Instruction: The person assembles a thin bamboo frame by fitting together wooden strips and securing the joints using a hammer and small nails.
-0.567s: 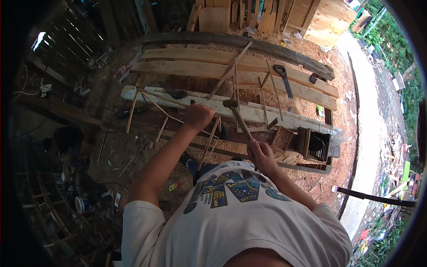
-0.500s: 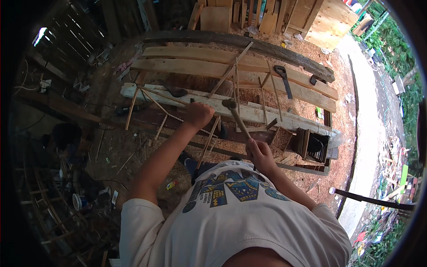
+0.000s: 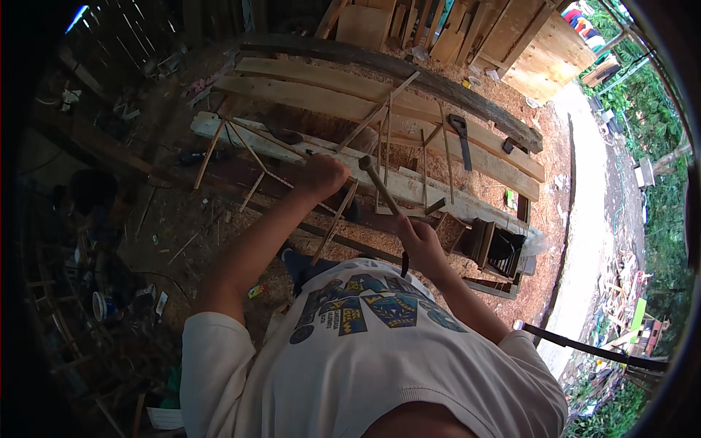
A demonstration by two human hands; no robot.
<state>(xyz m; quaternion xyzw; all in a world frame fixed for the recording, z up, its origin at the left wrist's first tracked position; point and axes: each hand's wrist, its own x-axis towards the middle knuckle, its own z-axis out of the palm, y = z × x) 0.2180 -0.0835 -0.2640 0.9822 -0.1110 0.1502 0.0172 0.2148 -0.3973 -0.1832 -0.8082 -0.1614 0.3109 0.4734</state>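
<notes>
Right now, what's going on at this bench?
A person's right hand grips a hammer by its handle, the head just right of the left hand in the view. The left hand is a closed fist over a thin wooden frame; what it grips is hidden. A saw lies beyond, on pale planks.

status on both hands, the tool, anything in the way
Right hand gripping wooden-handled tool. Left hand fisted near thin sticks, contents unclear. Handsaw on planks, apart from both hands.
</notes>
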